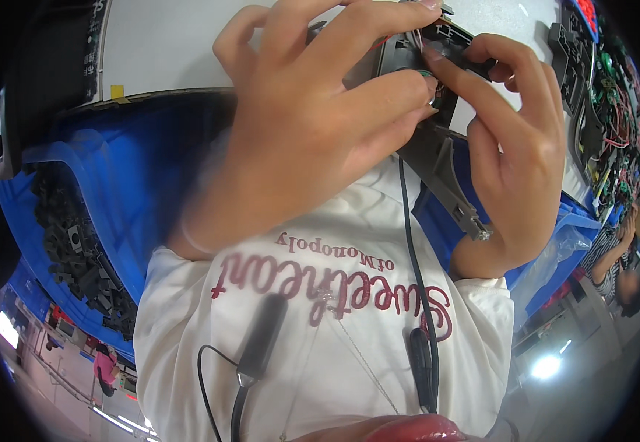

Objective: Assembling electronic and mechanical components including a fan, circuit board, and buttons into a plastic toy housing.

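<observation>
Both hands are at a dark grey plastic housing [449, 173] at the top of the view, whose long arm slants down over my shirt. My left hand [316, 110] grips its left side, with thumb and lower fingers closed by a round greenish part inside and one finger reaching to the top edge. Thin red and white wires [413, 38] run between the hands. My right hand [522, 110] is closed at the right side, its index fingertip pressed inside near the wires and the other fingers curled on a dark part. My fingers hide much of the inside.
A white worktop [165, 44] lies beyond. On the left, a blue bin [88, 158] holds many small dark plastic pieces. Dark housings [570, 66] and a heap of wired circuit boards [618, 140] are at right. A black cable [408, 214] hangs below the housing. Another person [614, 258] is at far right.
</observation>
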`<state>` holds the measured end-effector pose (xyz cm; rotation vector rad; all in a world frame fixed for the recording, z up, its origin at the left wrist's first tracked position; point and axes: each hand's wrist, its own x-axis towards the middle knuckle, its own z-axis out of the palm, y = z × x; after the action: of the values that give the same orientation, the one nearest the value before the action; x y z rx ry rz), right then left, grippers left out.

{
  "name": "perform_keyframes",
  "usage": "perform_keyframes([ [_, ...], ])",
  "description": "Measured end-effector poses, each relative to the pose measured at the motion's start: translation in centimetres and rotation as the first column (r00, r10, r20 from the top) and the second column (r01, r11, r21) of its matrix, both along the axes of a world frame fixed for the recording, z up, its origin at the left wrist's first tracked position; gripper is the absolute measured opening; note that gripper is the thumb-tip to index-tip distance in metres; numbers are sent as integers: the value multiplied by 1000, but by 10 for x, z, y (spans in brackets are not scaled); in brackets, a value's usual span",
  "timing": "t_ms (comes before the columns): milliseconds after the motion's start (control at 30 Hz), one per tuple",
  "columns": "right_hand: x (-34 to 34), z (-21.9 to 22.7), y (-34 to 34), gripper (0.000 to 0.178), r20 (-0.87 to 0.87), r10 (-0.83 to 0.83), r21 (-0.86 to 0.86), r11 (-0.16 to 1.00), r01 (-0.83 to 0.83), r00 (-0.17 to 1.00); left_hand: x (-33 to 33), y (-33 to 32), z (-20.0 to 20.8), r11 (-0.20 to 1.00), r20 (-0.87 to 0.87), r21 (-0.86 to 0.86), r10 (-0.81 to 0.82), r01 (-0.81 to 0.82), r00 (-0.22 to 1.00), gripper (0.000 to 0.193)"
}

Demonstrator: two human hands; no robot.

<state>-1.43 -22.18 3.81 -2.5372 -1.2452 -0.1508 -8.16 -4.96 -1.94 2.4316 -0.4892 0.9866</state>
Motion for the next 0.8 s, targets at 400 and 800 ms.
perform_keyframes([
  [400,2,11,8,34,-268,-2,181,982,52,963,2,0,4,998,-91,54,31,-26,995,33],
  [800,71,42,80,21,-587,177,-9,974,-225,790,-3,-2,24,984,-151,172,66,-40,986,34],
])
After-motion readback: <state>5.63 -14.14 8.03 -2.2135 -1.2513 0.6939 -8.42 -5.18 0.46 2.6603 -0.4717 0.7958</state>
